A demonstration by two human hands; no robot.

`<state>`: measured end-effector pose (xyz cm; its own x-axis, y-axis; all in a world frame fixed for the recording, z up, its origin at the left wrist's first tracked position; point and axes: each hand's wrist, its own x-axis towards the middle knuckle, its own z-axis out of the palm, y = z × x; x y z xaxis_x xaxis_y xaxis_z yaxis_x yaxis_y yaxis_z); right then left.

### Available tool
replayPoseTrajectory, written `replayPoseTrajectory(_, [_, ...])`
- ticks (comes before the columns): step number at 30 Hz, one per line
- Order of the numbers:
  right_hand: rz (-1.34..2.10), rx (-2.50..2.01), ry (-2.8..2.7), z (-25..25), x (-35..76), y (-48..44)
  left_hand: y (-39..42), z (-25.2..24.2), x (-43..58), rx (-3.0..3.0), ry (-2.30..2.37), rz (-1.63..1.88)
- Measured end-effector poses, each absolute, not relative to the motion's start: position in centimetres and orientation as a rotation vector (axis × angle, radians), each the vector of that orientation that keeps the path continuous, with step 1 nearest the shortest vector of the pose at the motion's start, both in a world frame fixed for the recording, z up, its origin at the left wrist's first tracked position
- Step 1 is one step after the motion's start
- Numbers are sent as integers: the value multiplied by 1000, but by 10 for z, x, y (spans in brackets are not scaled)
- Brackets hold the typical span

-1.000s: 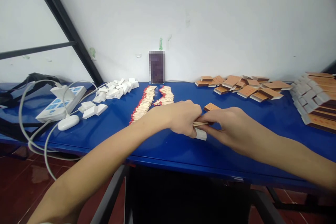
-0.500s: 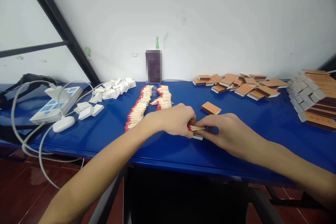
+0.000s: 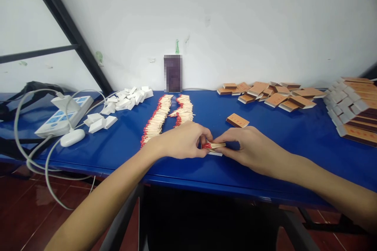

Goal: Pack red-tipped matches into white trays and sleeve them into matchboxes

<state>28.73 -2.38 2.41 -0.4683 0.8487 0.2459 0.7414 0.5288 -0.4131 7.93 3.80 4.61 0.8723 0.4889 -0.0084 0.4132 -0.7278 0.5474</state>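
1. Just below centre: two hands. The right hand (image 3: 251,146) pinches one bundle of matches (image 3: 218,145), pale sticks with red heads; the left hand (image 3: 186,141) curls at the heads, its grip unclear. One white tray (image 3: 216,154) shows beneath.
2. Right of centre: one orange matchbox (image 3: 237,120).
3. Centre: two match rows (image 3: 158,119).

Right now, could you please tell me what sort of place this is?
Probably an indoor work area, perhaps a workshop: rows of matches, stacked matchboxes and white boxes share a blue table.

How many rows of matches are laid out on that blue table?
2: a long left row and, across a narrow gap, a right row. The left hand may hide more.
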Motion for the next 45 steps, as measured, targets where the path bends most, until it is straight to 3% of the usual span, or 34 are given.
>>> replayPoseTrajectory(9, [520, -1313, -2376, 30, 280, -10, 16, 36, 59, 2474, 818, 396])
replayPoseTrajectory(18, [293, -1257, -2434, 30, 274, -3, 17, 28, 62, 2402, 854, 555])
replayPoseTrajectory(31, [368, -1228, -2413, 26, 277, -1, 19, 24, 62, 2480, 860, 544])
replayPoseTrajectory(40, [144, -1023, -2465, 34, 297, -21, 23, 21, 65, 2411, 911, 546])
replayPoseTrajectory(45, [300, -1047, -2646, 31, 288, -57, 24, 21, 66, 2417, 895, 555])
